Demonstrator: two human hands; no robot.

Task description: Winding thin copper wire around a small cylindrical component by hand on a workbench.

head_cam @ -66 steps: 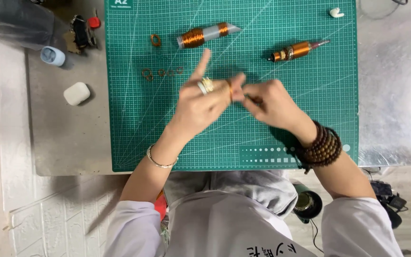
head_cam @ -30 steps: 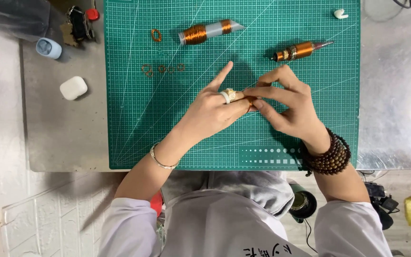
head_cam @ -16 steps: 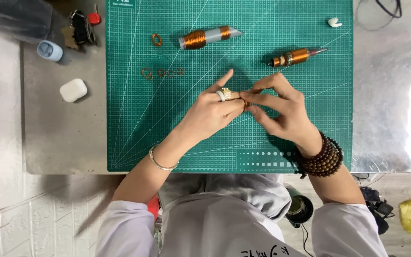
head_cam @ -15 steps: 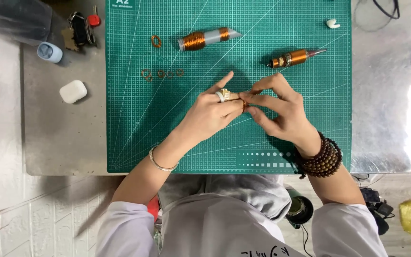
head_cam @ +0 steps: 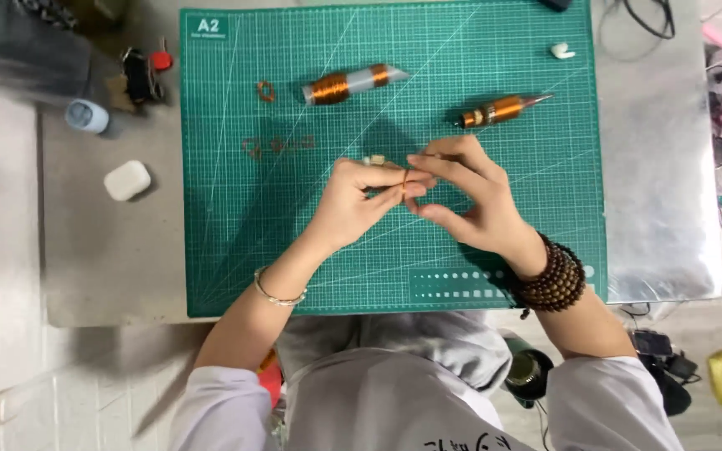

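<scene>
Both hands meet over the middle of the green cutting mat (head_cam: pixel 227 250). Left hand (head_cam: pixel 353 205) and right hand (head_cam: pixel 470 205) pinch a small copper-coloured piece (head_cam: pixel 404 184) between their fingertips; it sits right at the point where the two grips touch, held above the mat. Too small to tell its exact shape. Beyond the hands lie a copper wire spool on a clear tube (head_cam: pixel 348 83) and a copper-wound pen-like tool (head_cam: pixel 501 109), well apart from the grips. White case (head_cam: pixel 127 179) on the tabletop (head_cam: pixel 110 267), left of mat.
</scene>
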